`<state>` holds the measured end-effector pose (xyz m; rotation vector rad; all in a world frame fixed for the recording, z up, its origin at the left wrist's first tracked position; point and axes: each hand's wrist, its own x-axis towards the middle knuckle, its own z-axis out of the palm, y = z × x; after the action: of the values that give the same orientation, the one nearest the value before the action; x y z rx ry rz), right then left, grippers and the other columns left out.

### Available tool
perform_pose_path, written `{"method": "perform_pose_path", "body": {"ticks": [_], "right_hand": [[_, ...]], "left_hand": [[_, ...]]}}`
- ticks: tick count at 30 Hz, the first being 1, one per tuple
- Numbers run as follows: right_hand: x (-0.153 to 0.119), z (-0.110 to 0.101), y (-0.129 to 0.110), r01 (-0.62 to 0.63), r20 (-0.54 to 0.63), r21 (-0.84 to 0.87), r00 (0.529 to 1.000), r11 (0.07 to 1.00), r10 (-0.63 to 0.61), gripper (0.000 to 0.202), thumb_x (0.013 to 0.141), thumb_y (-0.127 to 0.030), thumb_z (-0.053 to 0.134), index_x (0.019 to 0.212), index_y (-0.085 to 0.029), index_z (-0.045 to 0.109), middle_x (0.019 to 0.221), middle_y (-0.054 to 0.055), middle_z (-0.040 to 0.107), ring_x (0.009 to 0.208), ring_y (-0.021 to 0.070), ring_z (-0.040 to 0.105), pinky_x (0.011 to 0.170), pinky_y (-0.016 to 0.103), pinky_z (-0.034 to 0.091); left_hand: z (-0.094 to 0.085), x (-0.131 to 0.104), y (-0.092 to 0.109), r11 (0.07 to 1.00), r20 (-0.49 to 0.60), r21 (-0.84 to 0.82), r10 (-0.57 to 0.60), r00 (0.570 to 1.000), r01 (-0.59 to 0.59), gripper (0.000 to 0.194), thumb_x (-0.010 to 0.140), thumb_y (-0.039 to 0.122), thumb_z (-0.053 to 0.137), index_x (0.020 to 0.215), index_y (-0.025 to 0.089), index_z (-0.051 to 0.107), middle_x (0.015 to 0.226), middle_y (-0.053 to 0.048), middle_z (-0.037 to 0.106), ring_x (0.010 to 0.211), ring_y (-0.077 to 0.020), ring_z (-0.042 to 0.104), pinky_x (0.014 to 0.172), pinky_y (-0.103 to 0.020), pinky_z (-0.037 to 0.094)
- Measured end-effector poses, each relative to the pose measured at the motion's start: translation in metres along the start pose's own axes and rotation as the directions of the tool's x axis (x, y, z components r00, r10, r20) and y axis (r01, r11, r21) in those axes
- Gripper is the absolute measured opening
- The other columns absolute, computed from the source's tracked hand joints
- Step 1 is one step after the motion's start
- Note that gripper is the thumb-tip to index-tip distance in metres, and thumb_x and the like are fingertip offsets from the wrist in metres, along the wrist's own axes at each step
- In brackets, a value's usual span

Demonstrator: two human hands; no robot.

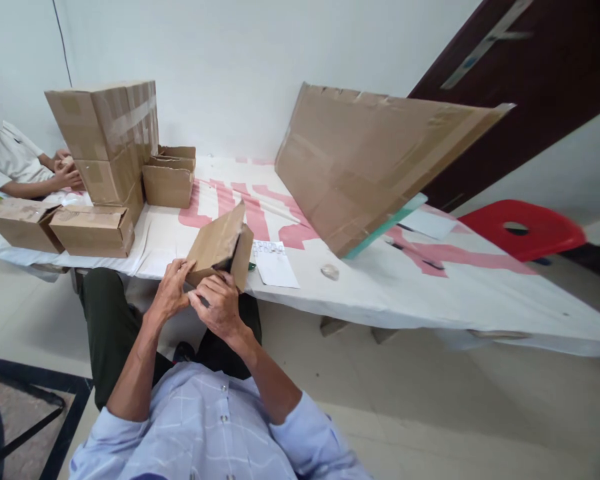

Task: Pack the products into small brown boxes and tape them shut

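A small cardboard box [215, 241] is tilted at the table's front edge, above my lap. One of its flaps stands partly lifted on the right side, with a dark gap behind it. My left hand [171, 287] grips the near left corner of the box, fingers bent over its edge. At the near right end, the curled fingers of my right hand [219, 303] hold the box by its opening. What lies inside the box is hidden. Just right of the box, a sheet of paper with writing [276, 265] lies on the table.
Stacked cardboard boxes [107, 143], an open carton [167, 183] and two low boxes [93, 230] stand at left. A large cardboard panel [370, 160] leans at right near a small pale lump [330, 271]. A red stool [530, 230] is beyond. Another person's hands [67, 172] are at far left.
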<state>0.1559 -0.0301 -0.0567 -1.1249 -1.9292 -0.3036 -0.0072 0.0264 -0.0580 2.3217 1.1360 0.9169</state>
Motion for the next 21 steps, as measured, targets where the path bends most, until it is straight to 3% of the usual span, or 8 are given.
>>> {"method": "perform_pose_path", "body": {"ticks": [3,6,13,21], "right_hand": [[0.002,-0.003,-0.003,-0.008,0.033,0.067,0.999,0.998,0.006,0.027,0.101,-0.015,0.061,0.075,-0.022,0.066,0.077,-0.001,0.071,0.079,0.0147,0.066,0.100,0.034,0.046],[0.006,-0.001,-0.005,0.020,0.069,0.040,0.997,0.999,-0.023,0.026,0.102,-0.017,0.062,0.076,-0.022,0.067,0.080,0.000,0.073,0.082,0.0162,0.066,0.106,0.037,0.043],[0.001,0.004,0.002,0.012,0.129,0.040,0.991,0.999,-0.017,0.027,0.104,-0.021,0.062,0.077,-0.021,0.069,0.083,0.002,0.075,0.083,0.0166,0.066,0.106,0.038,0.043],[-0.001,-0.007,0.010,0.031,0.122,0.075,0.992,0.997,-0.040,0.029,0.104,-0.020,0.061,0.076,-0.022,0.068,0.080,0.001,0.071,0.081,0.0160,0.064,0.104,0.038,0.045]], "left_hand": [[0.002,0.003,-0.009,0.995,0.007,-0.103,-0.008,1.000,0.009,0.061,0.083,0.024,0.071,0.143,0.021,0.061,0.122,-0.010,0.062,0.109,-0.0252,0.064,0.101,-0.043,0.055],[0.002,0.003,-0.011,0.991,0.033,-0.129,-0.017,0.999,0.021,0.059,0.083,0.024,0.068,0.142,0.019,0.060,0.117,-0.008,0.061,0.095,-0.0201,0.064,0.091,-0.036,0.056],[0.015,0.003,-0.011,0.997,0.066,-0.079,0.022,0.998,-0.016,0.017,0.092,0.024,0.054,0.106,0.020,0.062,0.097,-0.004,0.059,0.083,-0.0196,0.055,0.079,-0.032,0.049],[0.032,0.007,-0.003,0.997,-0.043,-0.041,0.056,0.997,-0.058,0.054,0.092,0.023,0.054,0.146,0.020,0.049,0.111,-0.007,0.060,0.093,-0.0216,0.057,0.083,-0.033,0.050]]}}
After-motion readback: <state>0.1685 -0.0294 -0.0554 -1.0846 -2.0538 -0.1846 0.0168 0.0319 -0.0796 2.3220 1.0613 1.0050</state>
